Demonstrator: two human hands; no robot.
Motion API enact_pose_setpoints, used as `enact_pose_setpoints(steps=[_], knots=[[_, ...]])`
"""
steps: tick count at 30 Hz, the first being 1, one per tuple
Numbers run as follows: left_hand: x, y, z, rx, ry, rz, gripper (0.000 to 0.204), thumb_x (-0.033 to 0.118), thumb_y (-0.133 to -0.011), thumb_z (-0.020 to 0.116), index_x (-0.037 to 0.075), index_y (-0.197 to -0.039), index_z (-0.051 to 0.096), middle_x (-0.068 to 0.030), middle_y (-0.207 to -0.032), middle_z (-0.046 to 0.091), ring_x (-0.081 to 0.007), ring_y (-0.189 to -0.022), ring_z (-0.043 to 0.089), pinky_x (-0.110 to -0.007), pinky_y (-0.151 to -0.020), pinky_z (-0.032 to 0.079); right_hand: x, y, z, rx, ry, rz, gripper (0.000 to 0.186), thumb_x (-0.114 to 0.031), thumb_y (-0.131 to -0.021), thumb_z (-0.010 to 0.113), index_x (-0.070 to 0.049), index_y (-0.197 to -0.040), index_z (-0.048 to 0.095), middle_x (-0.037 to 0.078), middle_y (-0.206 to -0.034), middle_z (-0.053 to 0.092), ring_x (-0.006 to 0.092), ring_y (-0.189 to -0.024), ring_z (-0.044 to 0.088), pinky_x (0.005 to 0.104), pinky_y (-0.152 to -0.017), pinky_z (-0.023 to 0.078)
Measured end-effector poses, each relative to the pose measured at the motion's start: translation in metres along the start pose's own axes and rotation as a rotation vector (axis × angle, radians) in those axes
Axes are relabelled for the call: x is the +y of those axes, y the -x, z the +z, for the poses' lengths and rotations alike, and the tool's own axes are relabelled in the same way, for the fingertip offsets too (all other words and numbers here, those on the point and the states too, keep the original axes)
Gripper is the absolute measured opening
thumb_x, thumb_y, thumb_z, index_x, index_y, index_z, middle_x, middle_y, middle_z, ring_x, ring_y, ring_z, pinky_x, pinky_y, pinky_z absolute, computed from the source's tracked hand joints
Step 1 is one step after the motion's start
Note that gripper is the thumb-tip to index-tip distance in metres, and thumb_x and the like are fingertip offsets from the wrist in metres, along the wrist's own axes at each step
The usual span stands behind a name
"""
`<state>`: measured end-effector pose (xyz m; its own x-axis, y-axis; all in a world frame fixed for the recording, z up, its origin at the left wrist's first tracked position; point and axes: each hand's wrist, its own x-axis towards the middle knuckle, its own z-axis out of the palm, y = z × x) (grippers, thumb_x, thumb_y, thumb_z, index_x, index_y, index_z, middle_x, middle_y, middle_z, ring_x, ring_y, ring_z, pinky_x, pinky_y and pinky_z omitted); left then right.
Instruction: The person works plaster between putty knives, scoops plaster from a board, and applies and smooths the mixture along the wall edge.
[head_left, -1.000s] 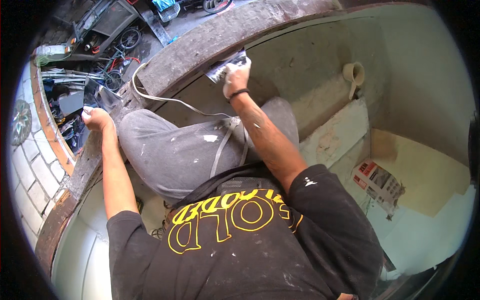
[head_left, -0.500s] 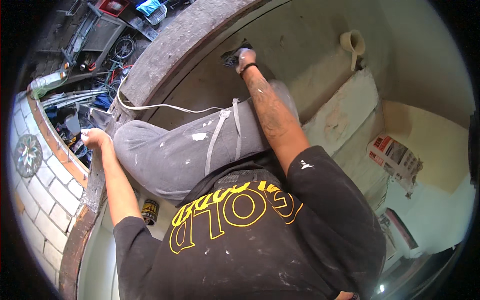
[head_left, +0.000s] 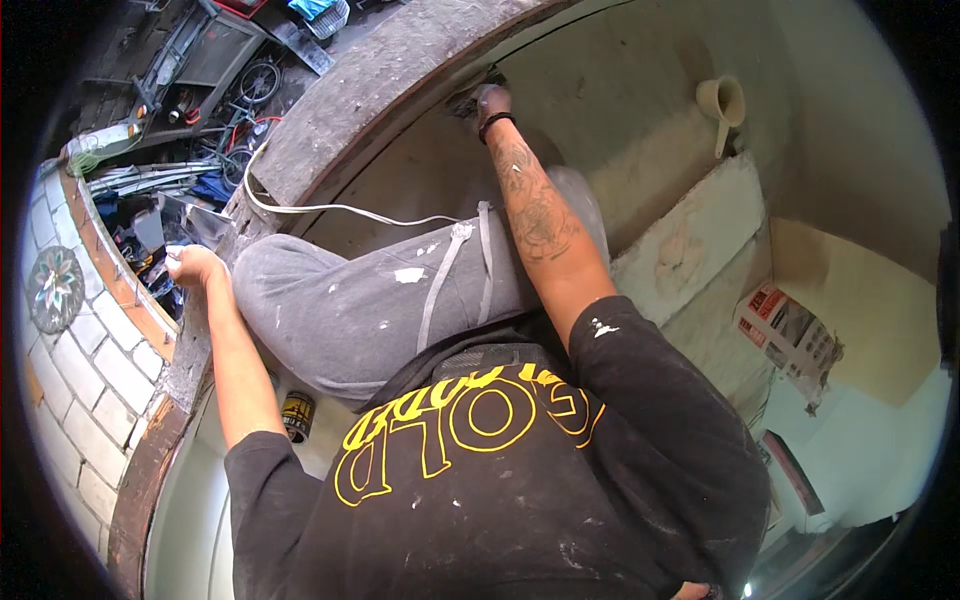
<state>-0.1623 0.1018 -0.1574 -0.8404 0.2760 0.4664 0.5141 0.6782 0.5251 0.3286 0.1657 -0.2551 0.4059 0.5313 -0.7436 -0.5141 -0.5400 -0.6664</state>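
Observation:
My right hand [head_left: 494, 102] reaches far forward, its fingers closed round a small dark flat piece [head_left: 466, 103] whose kind I cannot make out. The piece lies against a dull grey-green surface [head_left: 590, 85], close to the worn wooden ledge [head_left: 370, 95]. White smears mark this hand, and a dark band circles its wrist. At the left, my left hand [head_left: 194, 267] is curled beside the ledge near my bent knee. Its fingertips look white; whether that is a coating or a held thing is hidden.
A white cable [head_left: 350, 210] runs over the ledge toward my leg. To the right are a cream long-handled scoop [head_left: 724, 102], a pale slab [head_left: 690, 225] and a torn printed bag [head_left: 790, 335]. A black can [head_left: 297, 415] stands near my left elbow. Beyond the ledge are bicycles [head_left: 260, 80] and clutter below.
My right hand has shifted slightly up along the surface with the dark piece, which now shows less. My left hand stays curled by the ledge. The whole view has tilted a little.

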Motion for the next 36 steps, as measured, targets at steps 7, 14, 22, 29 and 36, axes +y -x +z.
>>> enact_pose_setpoints(steps=[7, 14, 22, 29, 36], knots=[[0.004, 0.003, -0.004, -0.002, 0.054, -0.008, 0.027, 0.002, -0.069, 0.041, -0.01, -0.085, 0.058, -0.0251, -0.084, 0.06, -0.0362, -0.08, 0.06, -0.039, -0.072, 0.047, 0.001, -0.004, 0.011, -0.042, -0.04, 0.004, 0.022, -0.017, -0.08, 0.039, -0.006, -0.091, 0.055, 0.009, -0.087, 0.055, 0.0228, -0.077, 0.052, 0.0367, -0.067, 0.043], [0.001, 0.005, -0.004, -0.023, 0.038, 0.02, 0.025, 0.005, -0.071, 0.044, -0.007, -0.087, 0.059, -0.0242, -0.084, 0.061, -0.0371, -0.079, 0.059, -0.04, -0.071, 0.047, -0.008, 0.003, 0.018, -0.112, -0.103, 0.012, 0.019, -0.014, -0.079, 0.041, -0.006, -0.09, 0.055, 0.009, -0.085, 0.055, 0.0219, -0.075, 0.053, 0.0383, -0.066, 0.044], [-0.003, 0.002, 0.001, -0.02, 0.089, 0.016, 0.023, 0.006, -0.071, 0.045, -0.007, -0.084, 0.06, -0.024, -0.08, 0.061, -0.0375, -0.076, 0.059, -0.041, -0.068, 0.046, 0.0, 0.0, 0.018, -0.163, -0.112, -0.303, 0.009, -0.009, -0.077, 0.045, -0.006, -0.083, 0.051, 0.003, -0.073, 0.049, 0.0147, -0.064, 0.046, 0.0296, -0.058, 0.04], [0.0, 0.003, 0.0, -0.007, 0.081, 0.04, 0.021, 0.005, -0.07, 0.045, -0.008, -0.08, 0.059, -0.0241, -0.077, 0.06, -0.038, -0.073, 0.059, -0.042, -0.066, 0.047, -0.035, 0.07, 0.035, -0.02, 0.063, -0.514, 0.024, 0.006, -0.059, 0.049, -0.005, -0.076, 0.039, 0.002, -0.064, 0.042, 0.012, -0.054, 0.041, 0.0282, -0.053, 0.039], [-0.001, 0.001, 0.006, 0.014, 0.125, 0.065, 0.023, 0.006, -0.069, 0.046, -0.01, -0.081, 0.058, -0.0244, -0.079, 0.06, -0.0382, -0.076, 0.059, -0.043, -0.07, 0.047, -0.095, 0.227, -0.092, -0.392, -0.051, -0.801, 0.015, 0.004, -0.063, 0.049, -0.001, -0.076, 0.055, 0.006, -0.073, 0.056, 0.0169, -0.063, 0.056, 0.0276, -0.061, 0.047]])
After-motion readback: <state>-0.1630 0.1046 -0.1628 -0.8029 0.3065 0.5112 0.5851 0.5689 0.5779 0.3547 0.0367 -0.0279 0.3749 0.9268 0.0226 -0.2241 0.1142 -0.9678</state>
